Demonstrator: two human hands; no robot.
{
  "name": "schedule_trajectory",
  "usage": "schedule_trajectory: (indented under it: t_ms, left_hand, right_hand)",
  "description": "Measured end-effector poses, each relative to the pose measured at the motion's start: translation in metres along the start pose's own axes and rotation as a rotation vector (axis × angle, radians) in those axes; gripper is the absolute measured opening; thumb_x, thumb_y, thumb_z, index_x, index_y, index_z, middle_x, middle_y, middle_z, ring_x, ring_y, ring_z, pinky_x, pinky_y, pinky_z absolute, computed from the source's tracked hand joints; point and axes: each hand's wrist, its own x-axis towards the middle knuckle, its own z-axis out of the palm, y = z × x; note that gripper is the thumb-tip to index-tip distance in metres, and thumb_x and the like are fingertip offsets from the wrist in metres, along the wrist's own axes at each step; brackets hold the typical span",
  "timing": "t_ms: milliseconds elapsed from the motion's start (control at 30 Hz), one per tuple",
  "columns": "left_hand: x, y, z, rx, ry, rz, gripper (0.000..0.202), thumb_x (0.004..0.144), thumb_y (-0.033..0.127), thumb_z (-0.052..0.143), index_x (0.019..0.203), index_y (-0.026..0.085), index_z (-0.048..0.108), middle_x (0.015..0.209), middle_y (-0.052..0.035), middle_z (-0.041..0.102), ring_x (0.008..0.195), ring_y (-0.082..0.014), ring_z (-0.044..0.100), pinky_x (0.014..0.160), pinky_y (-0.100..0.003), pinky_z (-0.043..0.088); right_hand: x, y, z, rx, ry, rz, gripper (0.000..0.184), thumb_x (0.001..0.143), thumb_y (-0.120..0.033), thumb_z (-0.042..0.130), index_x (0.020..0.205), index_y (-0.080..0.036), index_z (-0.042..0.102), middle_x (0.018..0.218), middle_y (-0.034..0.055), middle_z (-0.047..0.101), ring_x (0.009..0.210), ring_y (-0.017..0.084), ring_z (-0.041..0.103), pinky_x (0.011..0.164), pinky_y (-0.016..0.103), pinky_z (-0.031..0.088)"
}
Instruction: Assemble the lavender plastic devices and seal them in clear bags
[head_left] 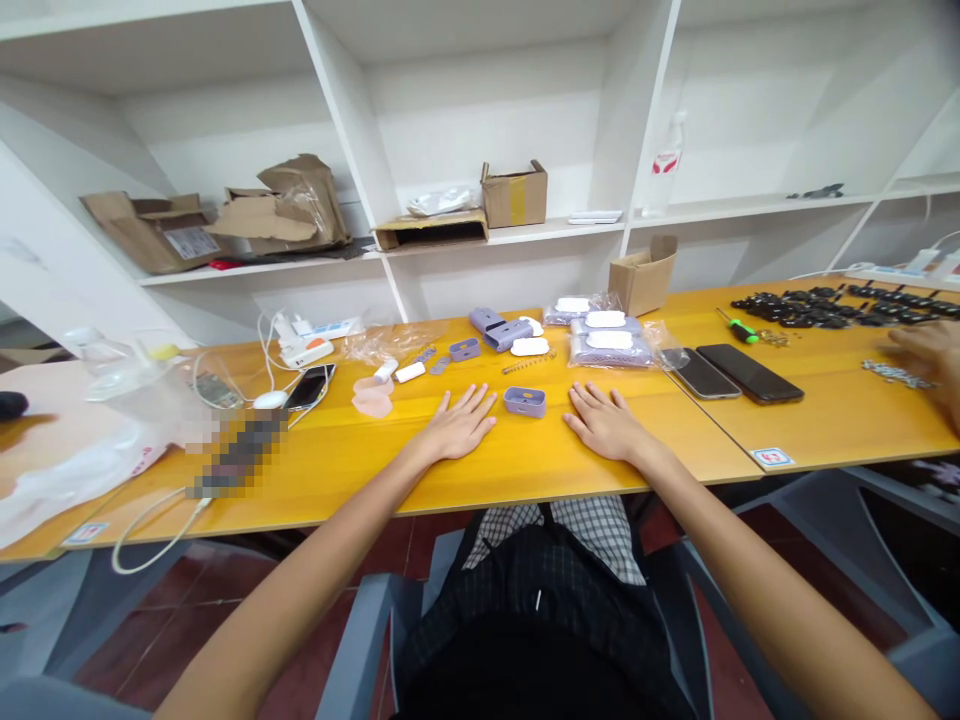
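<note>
From the head camera, you are resting both hands flat on the yellow worktop [525, 470]. Your left hand [457, 425] is lying palm down with the fingers spread, and it is holding nothing. Your right hand [604, 422] is lying the same way, open and empty. Between them, just beside the fingertips of both, the small purple casing [525, 401] is standing on the worktop, untouched.

Further back, more purple parts [501, 330], white pads [529, 346] and a small spring [523, 364] are lying in a loose group, with bagged purple pieces [609, 345] to the right. Two dark phones [731, 372] are lying further right, near a green screwdriver [738, 326]. Another person's hand [930, 360] is showing at the right edge.

I judge that you are pausing before a pick-up; the next move is calling for one hand to close on the casing.
</note>
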Motion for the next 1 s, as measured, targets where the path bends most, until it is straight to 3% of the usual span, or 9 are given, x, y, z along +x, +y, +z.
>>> schedule_trajectory:
  t_ms: [367, 500, 600, 767, 933, 1000]
  left_hand:
    - [0.001, -0.004, 0.000, 0.005, 0.049, 0.020, 0.063, 0.108, 0.056, 0.030, 0.165, 0.030, 0.036, 0.177, -0.0097, 0.023, 0.164, -0.0336, 0.021, 0.128, -0.071, 0.011]
    - [0.008, -0.018, -0.003, -0.023, 0.311, 0.057, 0.055, 0.105, 0.046, 0.043, 0.154, 0.022, 0.051, 0.174, -0.0140, 0.031, 0.157, -0.0319, 0.037, 0.127, -0.057, 0.030]
    - [0.019, -0.035, -0.004, -0.008, 0.499, 0.030, 0.048, 0.100, 0.035, 0.050, 0.144, 0.018, 0.058, 0.169, -0.0167, 0.037, 0.154, -0.0334, 0.040, 0.126, -0.055, 0.034]
    - [0.046, -0.044, -0.002, 0.056, 0.517, -0.095, 0.051, 0.095, 0.032, 0.058, 0.144, 0.018, 0.058, 0.168, -0.0176, 0.037, 0.152, -0.0401, 0.038, 0.123, -0.063, 0.034]
    - [0.103, -0.020, -0.010, 0.085, 0.501, -0.026, 0.055, 0.096, 0.022, 0.049, 0.151, 0.020, 0.053, 0.170, -0.0147, 0.036, 0.156, -0.0343, 0.034, 0.125, -0.058, 0.032]
    - [0.132, -0.012, -0.017, 0.058, 0.507, -0.058, 0.060, 0.097, 0.016, 0.041, 0.157, 0.021, 0.047, 0.171, -0.0135, 0.037, 0.157, -0.0309, 0.034, 0.125, -0.055, 0.033]
  right_hand:
    - [0.003, 0.002, 0.004, 0.022, 0.012, 0.005, 0.074, 0.107, -0.056, 0.021, 0.167, -0.015, 0.034, 0.176, 0.0130, 0.025, 0.164, 0.035, 0.021, 0.130, 0.065, 0.017]
    - [0.004, 0.002, 0.004, 0.025, 0.010, 0.013, 0.073, 0.107, -0.055, 0.021, 0.167, -0.016, 0.035, 0.176, 0.0121, 0.025, 0.164, 0.035, 0.020, 0.130, 0.064, 0.016]
    - [0.004, 0.002, 0.003, 0.034, 0.014, 0.011, 0.071, 0.107, -0.055, 0.022, 0.167, -0.018, 0.035, 0.176, 0.0111, 0.026, 0.164, 0.035, 0.021, 0.130, 0.065, 0.017]
    - [0.005, 0.003, 0.005, 0.034, 0.029, 0.014, 0.069, 0.107, -0.054, 0.025, 0.166, -0.020, 0.037, 0.175, 0.0111, 0.028, 0.163, 0.036, 0.023, 0.129, 0.065, 0.017]
    - [0.004, 0.005, 0.010, 0.055, 0.089, -0.013, 0.067, 0.107, -0.053, 0.028, 0.163, -0.019, 0.043, 0.173, 0.0123, 0.035, 0.161, 0.037, 0.028, 0.128, 0.067, 0.020]
    - [0.003, 0.005, 0.011, 0.054, 0.110, -0.026, 0.066, 0.107, -0.051, 0.030, 0.161, -0.017, 0.047, 0.171, 0.0139, 0.038, 0.160, 0.038, 0.030, 0.127, 0.067, 0.022]
